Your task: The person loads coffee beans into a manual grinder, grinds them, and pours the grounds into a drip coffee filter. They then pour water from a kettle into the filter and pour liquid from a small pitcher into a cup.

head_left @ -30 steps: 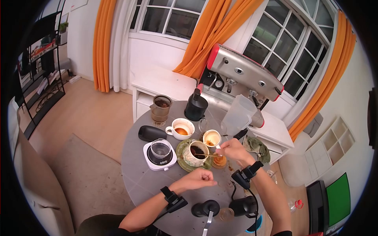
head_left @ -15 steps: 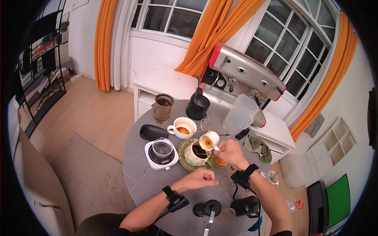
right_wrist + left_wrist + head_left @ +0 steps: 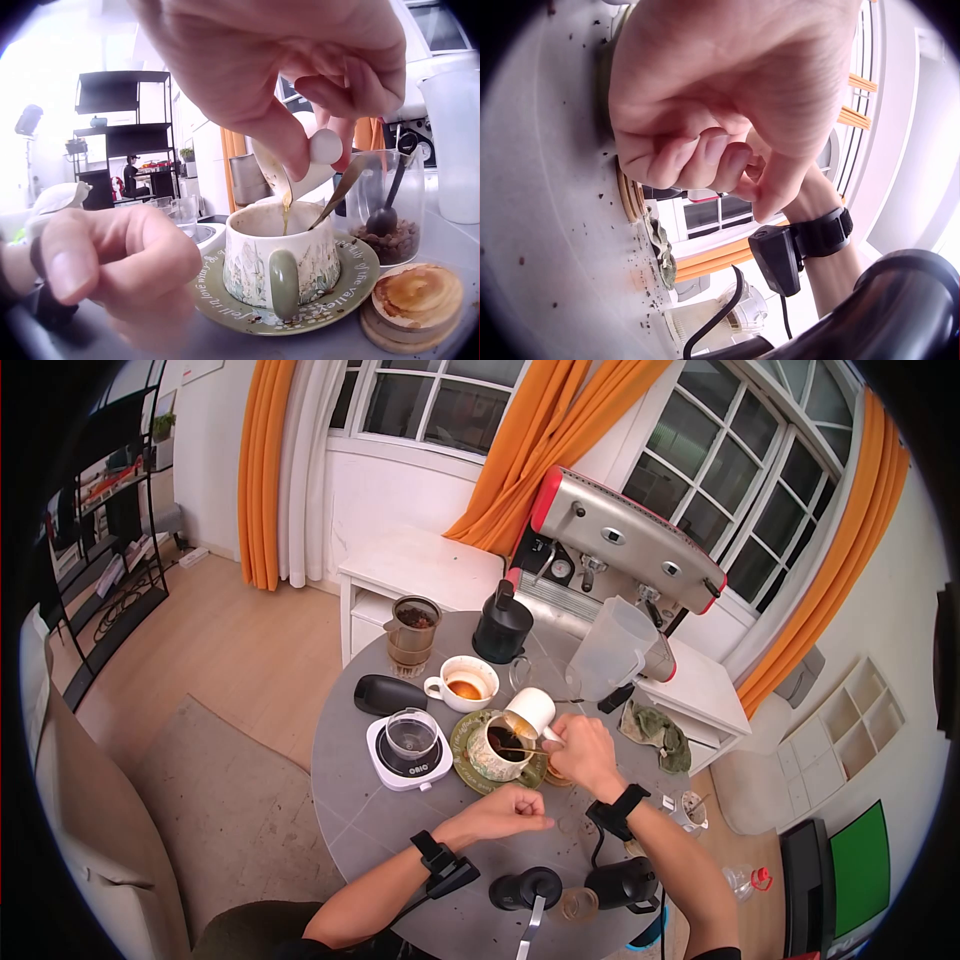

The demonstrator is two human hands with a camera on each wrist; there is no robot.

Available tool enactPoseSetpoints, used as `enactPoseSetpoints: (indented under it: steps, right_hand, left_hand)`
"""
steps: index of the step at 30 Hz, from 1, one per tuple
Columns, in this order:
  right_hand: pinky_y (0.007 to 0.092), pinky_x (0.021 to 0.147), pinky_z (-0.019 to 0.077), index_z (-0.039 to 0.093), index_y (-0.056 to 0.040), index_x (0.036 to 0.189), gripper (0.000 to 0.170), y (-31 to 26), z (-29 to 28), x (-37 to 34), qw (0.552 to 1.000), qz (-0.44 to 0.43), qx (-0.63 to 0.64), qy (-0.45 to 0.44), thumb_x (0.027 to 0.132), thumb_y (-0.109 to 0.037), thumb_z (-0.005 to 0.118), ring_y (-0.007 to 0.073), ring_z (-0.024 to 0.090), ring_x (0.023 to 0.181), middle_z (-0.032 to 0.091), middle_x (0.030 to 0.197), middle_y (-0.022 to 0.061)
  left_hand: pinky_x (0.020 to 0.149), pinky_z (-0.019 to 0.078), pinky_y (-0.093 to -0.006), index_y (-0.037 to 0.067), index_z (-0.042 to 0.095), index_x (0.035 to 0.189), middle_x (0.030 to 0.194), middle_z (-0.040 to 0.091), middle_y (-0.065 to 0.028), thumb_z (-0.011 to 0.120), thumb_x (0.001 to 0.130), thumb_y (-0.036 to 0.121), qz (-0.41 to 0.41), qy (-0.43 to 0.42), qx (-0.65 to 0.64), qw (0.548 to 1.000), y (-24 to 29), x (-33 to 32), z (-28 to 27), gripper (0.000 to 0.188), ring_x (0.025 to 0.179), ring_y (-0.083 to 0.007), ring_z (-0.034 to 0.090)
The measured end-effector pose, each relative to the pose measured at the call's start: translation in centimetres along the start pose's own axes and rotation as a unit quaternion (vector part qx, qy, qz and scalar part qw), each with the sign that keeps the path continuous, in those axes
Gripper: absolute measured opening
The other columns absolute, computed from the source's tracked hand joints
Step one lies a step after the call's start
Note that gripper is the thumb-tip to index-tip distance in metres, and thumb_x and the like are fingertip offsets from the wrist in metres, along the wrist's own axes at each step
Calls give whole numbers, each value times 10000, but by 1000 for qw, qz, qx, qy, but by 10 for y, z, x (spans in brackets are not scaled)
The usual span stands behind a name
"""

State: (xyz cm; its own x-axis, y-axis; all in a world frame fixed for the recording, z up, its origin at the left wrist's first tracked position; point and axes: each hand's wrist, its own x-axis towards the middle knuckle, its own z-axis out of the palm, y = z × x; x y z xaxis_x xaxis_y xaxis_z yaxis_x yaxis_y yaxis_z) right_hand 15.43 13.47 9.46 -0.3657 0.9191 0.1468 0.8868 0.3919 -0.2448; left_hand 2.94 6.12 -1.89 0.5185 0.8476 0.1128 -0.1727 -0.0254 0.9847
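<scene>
Tilted over the patterned cup (image 3: 496,760) (image 3: 255,262) is a small white cup (image 3: 532,707) (image 3: 307,176), its handle pinched by my right hand (image 3: 588,752) (image 3: 300,67). A thin brownish stream falls from it into the patterned cup, which stands on a green saucer (image 3: 467,772) (image 3: 352,300) and holds dark liquid and a spoon (image 3: 341,191). My left hand (image 3: 500,814) (image 3: 720,97) (image 3: 127,270) hovers nearer me, beside the saucer, its fingers loosely curled around nothing.
A white cup (image 3: 467,685), a small scale (image 3: 409,762) with a glass bowl and a black pitcher (image 3: 502,625) stand beyond and left. A wooden lid (image 3: 416,296) lies right of the saucer; a grinder (image 3: 527,888) stands near me, an espresso machine (image 3: 620,540) behind.
My right hand has carried the small white cup slightly left and tipped it further over the patterned cup; liquid now pours. The left hand has barely moved.
</scene>
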Motion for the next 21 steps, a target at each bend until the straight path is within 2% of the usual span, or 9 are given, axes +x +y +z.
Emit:
enactPoseSetpoints:
  steps: [14, 18, 21]
  right_hand:
    - [471, 683, 512, 592, 26, 877, 233, -5, 7, -8, 995, -58, -59, 48, 720, -103, 705, 401, 652, 777, 648, 893, 223]
    - [470, 665, 514, 583, 27, 881, 236, -5, 9, -8, 993, -69, -79, 50, 724, -103, 703, 393, 656, 767, 647, 898, 218]
    - [466, 671, 496, 605, -12, 865, 217, -3, 12, -9, 993, -60, -82, 58, 718, -127, 716, 385, 638, 790, 641, 888, 186]
  left_hand:
    - [523, 287, -195, 92, 531, 696, 633, 452, 98, 687, 878, 195, -1, 4, 6, 1000, 3, -1, 0, 260, 585, -2, 365]
    - [523, 288, -194, 92, 533, 698, 635, 456, 98, 689, 876, 193, -1, 7, 7, 1000, 2, -1, 0, 257, 586, -2, 367]
    - [524, 288, -192, 92, 535, 700, 638, 459, 98, 693, 873, 187, -5, 10, 4, 1000, 2, -1, 1, 252, 588, -1, 369]
